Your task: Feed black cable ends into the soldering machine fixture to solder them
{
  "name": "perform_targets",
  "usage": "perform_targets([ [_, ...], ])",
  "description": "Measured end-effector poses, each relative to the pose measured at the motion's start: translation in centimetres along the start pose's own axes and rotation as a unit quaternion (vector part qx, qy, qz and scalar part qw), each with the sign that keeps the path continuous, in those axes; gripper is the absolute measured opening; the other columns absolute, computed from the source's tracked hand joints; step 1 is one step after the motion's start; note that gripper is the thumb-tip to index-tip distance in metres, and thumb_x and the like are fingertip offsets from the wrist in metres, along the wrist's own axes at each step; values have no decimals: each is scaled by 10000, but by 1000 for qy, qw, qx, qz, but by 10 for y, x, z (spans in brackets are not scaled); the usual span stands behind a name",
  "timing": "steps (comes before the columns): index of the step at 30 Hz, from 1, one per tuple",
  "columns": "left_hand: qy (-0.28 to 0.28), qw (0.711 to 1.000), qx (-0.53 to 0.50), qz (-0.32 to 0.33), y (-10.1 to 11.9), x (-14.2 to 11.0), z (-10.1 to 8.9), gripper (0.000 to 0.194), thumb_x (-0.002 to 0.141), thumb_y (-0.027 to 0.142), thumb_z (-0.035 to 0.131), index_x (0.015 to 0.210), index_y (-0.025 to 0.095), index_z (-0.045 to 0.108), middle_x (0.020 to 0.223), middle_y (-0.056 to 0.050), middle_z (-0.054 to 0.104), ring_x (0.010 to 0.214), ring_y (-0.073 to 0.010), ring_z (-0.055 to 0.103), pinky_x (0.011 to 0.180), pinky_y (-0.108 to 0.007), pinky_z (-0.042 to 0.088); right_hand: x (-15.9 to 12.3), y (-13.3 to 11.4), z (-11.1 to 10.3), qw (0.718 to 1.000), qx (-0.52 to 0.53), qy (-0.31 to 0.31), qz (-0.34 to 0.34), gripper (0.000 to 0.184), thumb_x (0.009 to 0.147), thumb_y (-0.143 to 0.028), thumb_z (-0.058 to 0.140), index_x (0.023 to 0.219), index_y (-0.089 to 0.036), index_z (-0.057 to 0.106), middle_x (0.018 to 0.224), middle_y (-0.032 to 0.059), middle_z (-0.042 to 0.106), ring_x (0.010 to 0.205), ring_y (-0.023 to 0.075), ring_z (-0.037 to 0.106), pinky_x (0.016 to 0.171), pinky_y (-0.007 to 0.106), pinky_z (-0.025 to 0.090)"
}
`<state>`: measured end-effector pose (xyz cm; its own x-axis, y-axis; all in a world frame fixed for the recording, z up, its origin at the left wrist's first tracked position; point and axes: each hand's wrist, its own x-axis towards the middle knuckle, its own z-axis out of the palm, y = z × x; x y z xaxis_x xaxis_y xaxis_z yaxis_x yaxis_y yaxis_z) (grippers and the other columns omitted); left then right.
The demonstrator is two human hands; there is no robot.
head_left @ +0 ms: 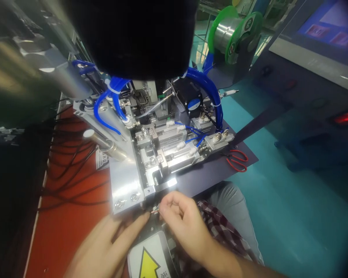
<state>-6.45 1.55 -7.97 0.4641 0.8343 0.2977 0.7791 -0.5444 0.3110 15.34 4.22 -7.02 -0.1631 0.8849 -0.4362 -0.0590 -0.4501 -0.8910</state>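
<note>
My right hand point(181, 222) is pinched shut on a small thin wire end point(154, 211) just below the front edge of a metal fixture point(153, 158). My left hand point(110, 245) lies on the red bench surface beside it, its fingers stretched toward the same wire end, and the fingertip touches or nearly touches it. Both hands sit in front of the machine's shiny aluminium base plate point(124, 181). What the wire belongs to is too small to make out.
Blue air hoses point(104, 104) and cylinders crowd the machine. Red-handled snips point(237, 160) lie on the dark plate at right. A green wire spool point(234, 33) stands behind. Black cables point(72, 170) run over the red mat point(63, 231). A yellow arrow label point(147, 262) sits near my hands.
</note>
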Motion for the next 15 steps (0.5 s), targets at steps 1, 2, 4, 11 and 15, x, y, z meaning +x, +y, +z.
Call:
perform_targets([
  [1,4,1000,-6,-4,2,1,1,463,974,180,370,1346,368,573,1155,-38,672,1017,-182,662,834,-227,525,0,0,-1,1000,-21,4,-9,202,875,-335,591,744,-189,541,506,-83,388,452,81,310,443,241,203],
  [2,5,1000,-15,-9,5,2,1,449,974,187,373,1329,359,586,1135,-41,669,997,-184,657,813,-230,523,-1,-1,-1,999,-39,5,-19,198,883,-327,579,743,-193,539,503,-83,381,454,85,316,447,245,210],
  [4,11,999,-30,-21,8,3,3,411,972,210,386,1281,352,617,1059,-39,658,924,-178,646,744,-229,517,-1,-1,-3,996,-75,3,-43,191,892,-316,565,746,-195,548,527,-71,409,474,94,350,468,250,243],
  [11,20,999,-30,-33,12,5,6,419,991,183,335,1249,337,627,987,-34,641,877,-170,622,696,-234,508,0,-7,-8,994,-105,6,-29,194,859,-339,592,741,-186,575,610,-35,491,537,109,410,528,254,319],
  [15,32,998,-25,-42,12,4,8,390,984,218,344,1187,320,661,1030,-44,654,905,-180,628,703,-246,528,0,-13,-10,994,-104,-3,-29,179,838,-329,592,744,-176,591,639,-19,520,567,116,428,533,253,324],
])
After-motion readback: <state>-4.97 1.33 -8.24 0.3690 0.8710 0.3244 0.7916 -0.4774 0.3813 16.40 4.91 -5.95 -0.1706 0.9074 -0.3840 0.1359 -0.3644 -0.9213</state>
